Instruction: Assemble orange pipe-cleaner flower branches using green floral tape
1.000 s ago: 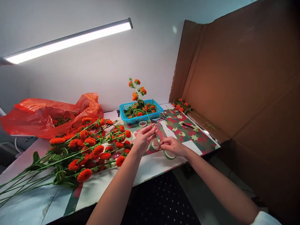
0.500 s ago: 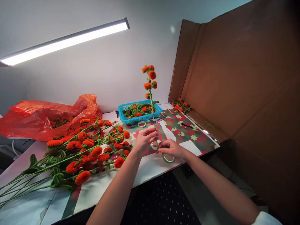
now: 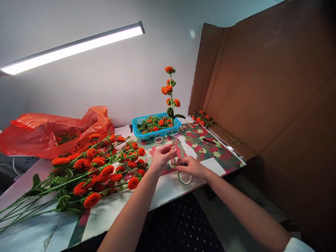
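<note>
An upright flower stem (image 3: 172, 134) with several fuzzy orange blooms and green leaves stands between my hands. My left hand (image 3: 162, 158) pinches it at the lower part, fingers closed round the stem. Just below and to the right, my right hand (image 3: 190, 167) is closed at the stem's bottom end, with a roll of green tape (image 3: 185, 178) hanging under its fingers. Whether the tape is wound on the stem is too small to tell. Left of my left arm lies a pile of similar orange flower stems (image 3: 105, 171).
A blue basket (image 3: 136, 131) with more orange flowers stands at the back, a tape roll (image 3: 159, 140) before it. An orange plastic bag (image 3: 47, 126) lies at the left. Cardboard (image 3: 262, 87) walls the right side. Dark tweezers (image 3: 209, 141) and a small flower bunch (image 3: 201, 118) lie at right.
The flower stem has turned, so its blooms and leaves face differently, and its top stands more upright. The tape roll under my right hand has swung slightly left.
</note>
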A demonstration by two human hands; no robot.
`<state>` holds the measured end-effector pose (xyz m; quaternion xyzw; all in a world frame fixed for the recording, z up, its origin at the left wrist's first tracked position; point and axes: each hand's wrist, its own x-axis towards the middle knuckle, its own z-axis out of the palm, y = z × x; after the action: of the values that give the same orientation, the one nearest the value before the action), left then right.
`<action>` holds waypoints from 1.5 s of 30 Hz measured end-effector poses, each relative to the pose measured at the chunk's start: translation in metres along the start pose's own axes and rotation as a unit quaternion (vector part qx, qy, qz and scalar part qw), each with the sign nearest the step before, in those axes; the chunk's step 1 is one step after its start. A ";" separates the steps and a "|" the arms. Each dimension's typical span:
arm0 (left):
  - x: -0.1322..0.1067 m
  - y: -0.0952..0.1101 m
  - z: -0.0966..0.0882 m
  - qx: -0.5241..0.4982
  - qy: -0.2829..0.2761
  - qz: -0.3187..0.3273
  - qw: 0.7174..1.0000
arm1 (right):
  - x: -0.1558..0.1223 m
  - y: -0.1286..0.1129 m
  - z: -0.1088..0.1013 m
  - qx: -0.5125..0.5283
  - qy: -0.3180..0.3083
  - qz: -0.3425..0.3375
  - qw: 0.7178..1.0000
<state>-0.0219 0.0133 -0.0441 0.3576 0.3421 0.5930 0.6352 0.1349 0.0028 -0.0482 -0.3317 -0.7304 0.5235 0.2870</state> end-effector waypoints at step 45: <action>-0.003 0.006 0.001 0.035 0.025 0.036 0.998 | -0.002 -0.012 -0.004 -0.244 0.010 -0.108 0.964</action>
<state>-0.0247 0.0109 -0.0385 0.3770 0.3649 0.6119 0.5919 0.1374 0.0007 -0.0357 -0.3162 -0.8645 0.2926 0.2591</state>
